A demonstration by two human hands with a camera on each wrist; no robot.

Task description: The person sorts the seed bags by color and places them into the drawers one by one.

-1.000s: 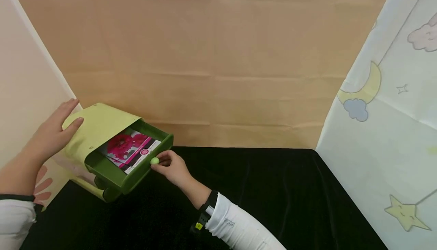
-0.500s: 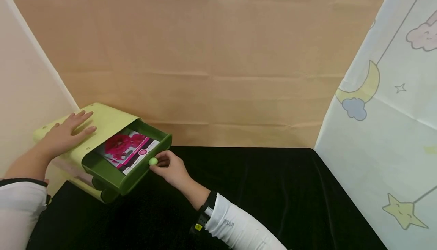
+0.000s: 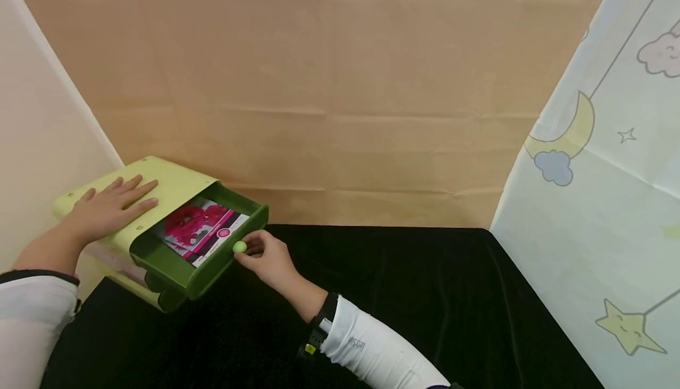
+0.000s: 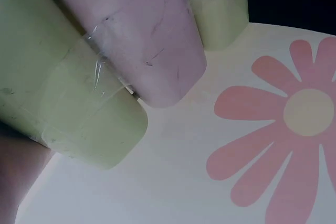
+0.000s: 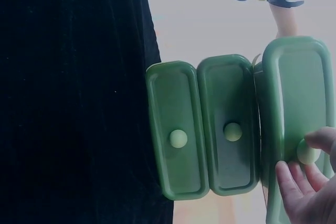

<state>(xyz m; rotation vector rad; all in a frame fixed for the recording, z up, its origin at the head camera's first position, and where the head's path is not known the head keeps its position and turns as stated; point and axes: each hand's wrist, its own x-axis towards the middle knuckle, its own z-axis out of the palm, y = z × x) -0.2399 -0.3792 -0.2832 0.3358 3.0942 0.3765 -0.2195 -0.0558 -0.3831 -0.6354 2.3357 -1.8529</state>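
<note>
A small drawer cabinet (image 3: pixel 159 177) with a pale green shell stands at the left of the head view. Its top drawer (image 3: pixel 204 285), dark green, is pulled out, and cards with pink flowers (image 3: pixel 199 226) lie inside. My left hand (image 3: pixel 108 209) rests on the cabinet top with its fingers spread. At the drawer front, my right hand (image 3: pixel 271 259) pinches the round light green knob (image 3: pixel 240 247) between thumb and fingers. In the right wrist view, two lower drawers (image 5: pixel 176 93) (image 5: pixel 228 93) sit pushed in, each with its own knob.
Black cloth (image 3: pixel 398 294) covers the table. A tan paper wall (image 3: pixel 329 82) rises behind. White printed panels stand at both sides, the right one showing a moon (image 3: pixel 576 132) and a star (image 3: pixel 629 325). A pink flower print (image 4: pixel 307 111) lies beside the cabinet's back end.
My left hand has come down and to the right onto the cabinet top. The right hand keeps its pinch on the knob, and the drawer stays about where it was.
</note>
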